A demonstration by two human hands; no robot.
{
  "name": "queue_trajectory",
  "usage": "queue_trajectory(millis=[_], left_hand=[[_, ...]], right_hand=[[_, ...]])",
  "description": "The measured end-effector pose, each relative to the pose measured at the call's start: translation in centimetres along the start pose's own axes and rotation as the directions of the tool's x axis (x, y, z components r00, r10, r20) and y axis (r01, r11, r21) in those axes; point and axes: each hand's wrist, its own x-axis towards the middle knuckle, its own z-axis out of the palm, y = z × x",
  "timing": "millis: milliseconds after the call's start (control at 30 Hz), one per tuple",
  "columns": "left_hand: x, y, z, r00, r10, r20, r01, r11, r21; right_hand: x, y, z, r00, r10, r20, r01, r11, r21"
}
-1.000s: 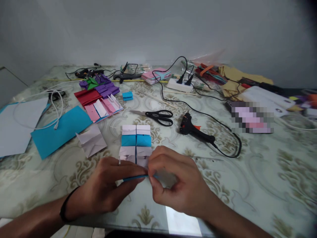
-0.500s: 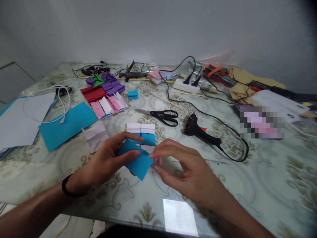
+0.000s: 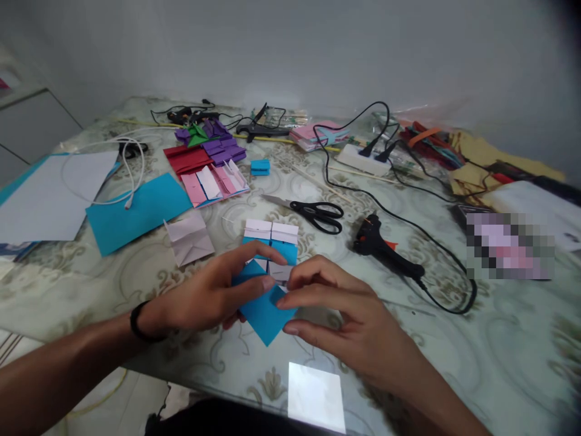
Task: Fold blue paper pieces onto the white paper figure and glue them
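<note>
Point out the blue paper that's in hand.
The blue paper under the left hand's thumb; the other blue pieces lie on the table.

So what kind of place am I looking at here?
It looks like a craft table, perhaps in a home, though I can't be sure. The clues: a glue gun, scissors and the blue paper held in the left hand.
</note>
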Motion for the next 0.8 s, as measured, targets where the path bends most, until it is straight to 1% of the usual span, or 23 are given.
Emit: queue_trajectory(millis=[33, 67, 100, 167, 233, 400, 467, 567, 633, 700, 800], left_hand=[[0.0, 0.1, 0.0, 0.999, 0.04, -0.018, -0.038, 0.994, 0.102], [-0.1, 0.2, -0.1, 0.994, 0.107, -0.004, -0.105, 0.98, 0.17], [-0.1, 0.3, -0.1, 0.994, 0.109, 0.008, -0.109, 0.975, 0.195], [-0.2, 0.5, -0.3, 0.994, 0.105, 0.039, -0.11, 0.976, 0.187], [-0.2, 0.6, -0.5, 0.994, 0.101, 0.044, -0.107, 0.98, 0.166], [-0.2, 0.5, -0.4, 0.989, 0.149, -0.009, -0.147, 0.98, 0.137], [-0.1, 0.1, -0.2, 0.983, 0.179, -0.047, -0.173, 0.979, 0.107], [0.0, -0.5, 0.1, 0.962, 0.245, -0.12, -0.239, 0.969, 0.061], [-0.1, -0.5, 0.1, 0.944, 0.281, -0.17, -0.265, 0.958, 0.114], [-0.2, -0.3, 0.0, 0.922, 0.352, -0.159, -0.32, 0.927, 0.195], [-0.3, 0.1, -0.2, 0.892, 0.444, -0.089, -0.411, 0.876, 0.252]], right_hand=[[0.0, 0.0, 0.1, 1.0, -0.004, 0.02, 0.004, 1.0, 0.008], [0.0, 0.0, 0.1, 0.999, -0.006, 0.041, 0.005, 1.0, 0.015], [0.1, 0.0, 0.2, 0.998, -0.003, 0.06, 0.002, 1.0, 0.019], [0.1, 0.1, 0.4, 0.996, 0.011, 0.091, -0.013, 1.0, 0.025], [0.1, 0.1, 0.5, 0.995, 0.019, 0.101, -0.023, 0.999, 0.032], [0.2, 0.3, 1.0, 0.995, 0.018, 0.1, -0.024, 0.998, 0.052], [0.2, 0.3, 1.1, 0.997, 0.035, 0.066, -0.038, 0.998, 0.049], [0.1, 0.3, 1.1, 0.998, 0.04, -0.043, -0.038, 0.998, 0.042], [0.1, 0.3, 1.0, 0.992, 0.043, -0.121, -0.041, 0.999, 0.023], [0.1, 0.3, 0.8, 0.981, 0.052, -0.187, -0.052, 0.999, 0.007], [-0.1, 0.3, 0.6, 0.969, 0.057, -0.241, -0.052, 0.998, 0.029]])
